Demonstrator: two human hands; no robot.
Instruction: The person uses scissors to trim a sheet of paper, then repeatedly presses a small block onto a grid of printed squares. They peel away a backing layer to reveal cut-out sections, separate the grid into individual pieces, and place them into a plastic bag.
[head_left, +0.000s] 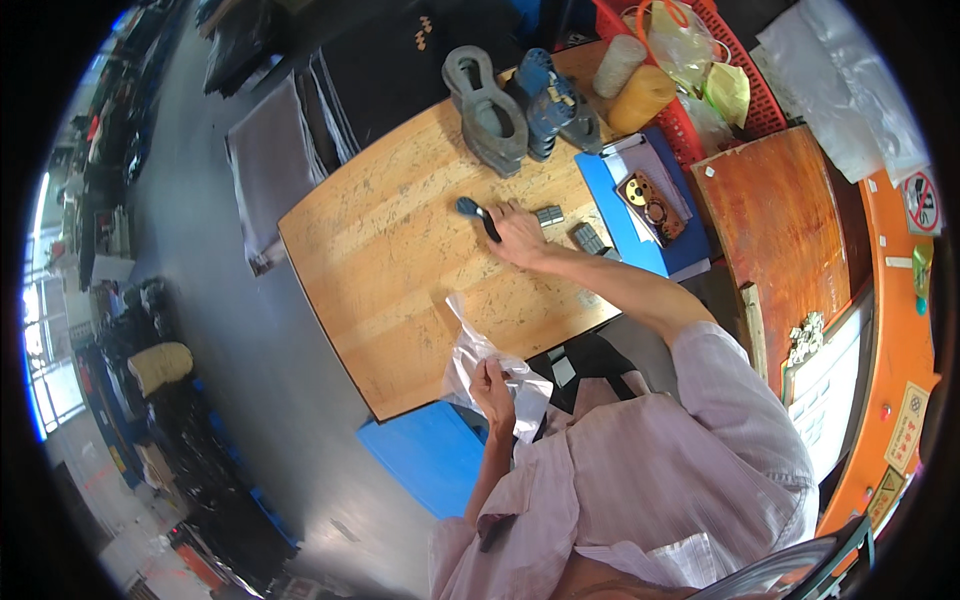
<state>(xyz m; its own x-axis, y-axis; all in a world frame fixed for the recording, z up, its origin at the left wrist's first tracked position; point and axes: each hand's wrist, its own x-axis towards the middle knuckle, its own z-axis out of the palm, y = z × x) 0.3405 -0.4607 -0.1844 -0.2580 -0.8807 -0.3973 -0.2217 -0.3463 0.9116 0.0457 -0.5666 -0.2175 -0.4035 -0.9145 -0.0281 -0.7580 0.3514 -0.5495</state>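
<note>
My left hand (491, 392) is closed on a crumpled, translucent white plastic bag (465, 357) at the near edge of the wooden table (380, 270). The bag's twisted upper end lies over the tabletop. Farther off, my right hand (517, 237) rests on the table with its fingers around a small dark curved tool (488, 222) with a blue-grey end. Its exact kind cannot be made out. Just right of that hand lie a small dark ribbed block (549, 215) and a second dark block (587, 238).
A grey tape dispenser-like holder (485, 110) and a blue one (547, 105) stand at the table's far edge, beside a yellow spool (642, 98). A blue clipboard (617, 190) lies at right, near a red basket (745, 45). Below the table sits a blue panel (425, 455).
</note>
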